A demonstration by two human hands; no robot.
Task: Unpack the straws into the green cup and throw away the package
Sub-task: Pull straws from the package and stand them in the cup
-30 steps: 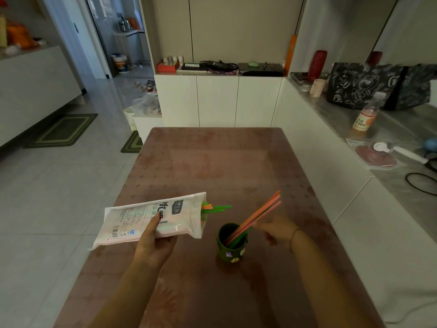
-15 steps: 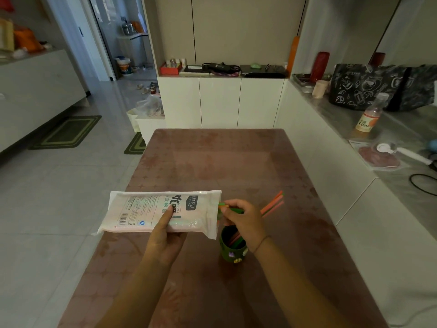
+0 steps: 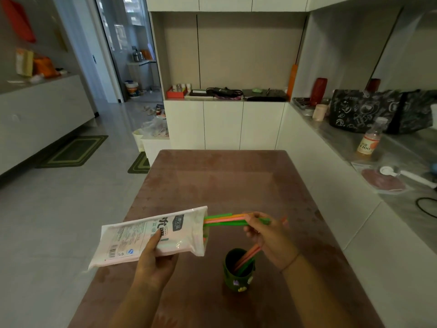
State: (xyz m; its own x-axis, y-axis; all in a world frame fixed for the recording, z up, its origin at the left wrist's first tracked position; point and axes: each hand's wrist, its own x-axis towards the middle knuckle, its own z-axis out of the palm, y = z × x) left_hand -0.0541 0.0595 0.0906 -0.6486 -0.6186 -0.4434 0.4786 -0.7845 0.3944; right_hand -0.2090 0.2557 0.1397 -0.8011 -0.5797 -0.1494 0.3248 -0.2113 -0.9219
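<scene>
My left hand (image 3: pixel 155 259) holds a white and pink straw package (image 3: pixel 151 236) level above the brown table (image 3: pixel 220 181), its open end facing right. A bunch of green, orange and pink straws (image 3: pixel 224 220) sticks halfway out of that end, pinched in my right hand (image 3: pixel 267 235). Below my right hand the dark green cup (image 3: pixel 238 272) stands upright on the table with several pink and green straws (image 3: pixel 247 256) leaning in it.
A white counter (image 3: pixel 354 147) runs along the table's right side with a bottle (image 3: pixel 370 137), a black patterned bag (image 3: pixel 361 110) and a white scoop (image 3: pixel 402 174). White cabinets (image 3: pixel 224 124) stand behind the table. A bin with a plastic bag (image 3: pixel 151 131) sits on the floor at left.
My right hand left the straws it put in the cup, reached to the package's open end, gripped a new bunch and has pulled it partway out to the right.
</scene>
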